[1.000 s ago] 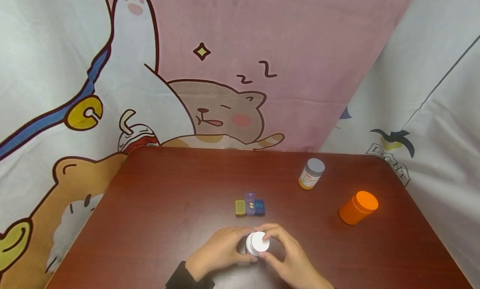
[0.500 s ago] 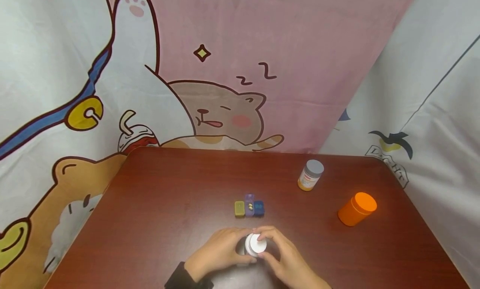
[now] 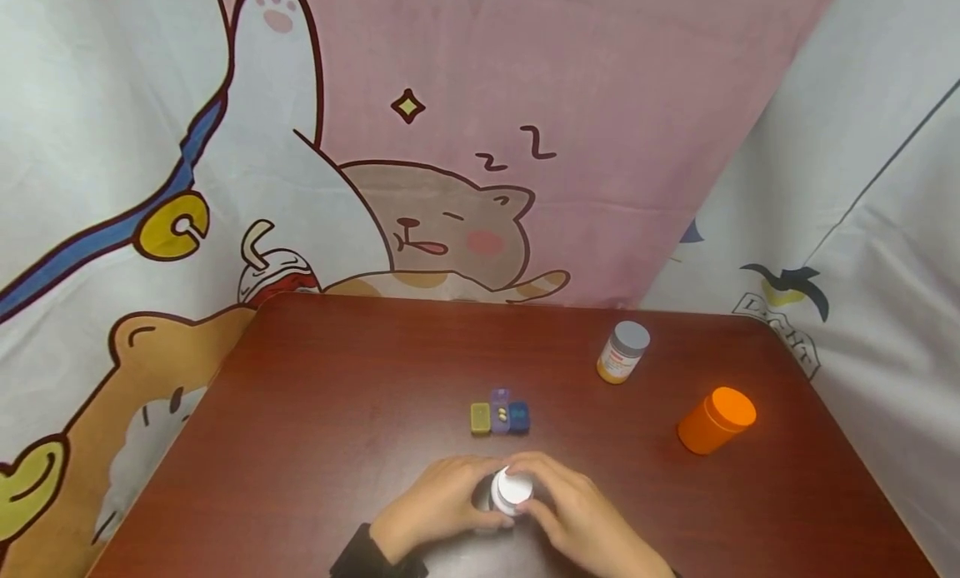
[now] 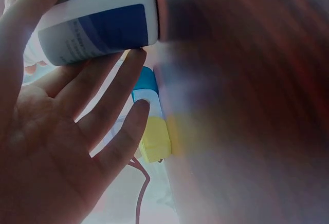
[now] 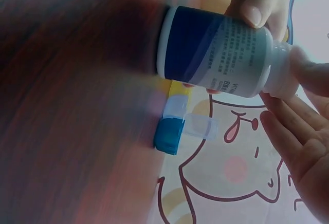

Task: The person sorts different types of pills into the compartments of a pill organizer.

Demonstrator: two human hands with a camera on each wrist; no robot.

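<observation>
A white pill bottle point(image 5: 216, 54) with a blue label stands upright on the table near its front. My left hand point(image 3: 442, 496) grips the bottle's body from the left, thumb on the near side. With thumb and fingers, my right hand point(image 3: 577, 511) pinches the white cap point(image 3: 515, 487) at the top, and the cap sits on the bottle's neck. Just beyond the hands lies a small pill organizer point(image 3: 500, 418) with yellow, purple and blue compartments. The purple compartment's lid is up, and small pale pills lie inside it.
A grey-lidded bottle point(image 3: 623, 352) stands at the back right of the brown table point(image 3: 360, 370). Closer in, toward the right edge, is an orange bottle point(image 3: 716, 421). A cartoon-printed cloth point(image 3: 600, 145) hangs behind the table.
The right hand's fingers have shifted and turned slightly around the cap. The left hand keeps its grip and the bottle stays in about the same place.
</observation>
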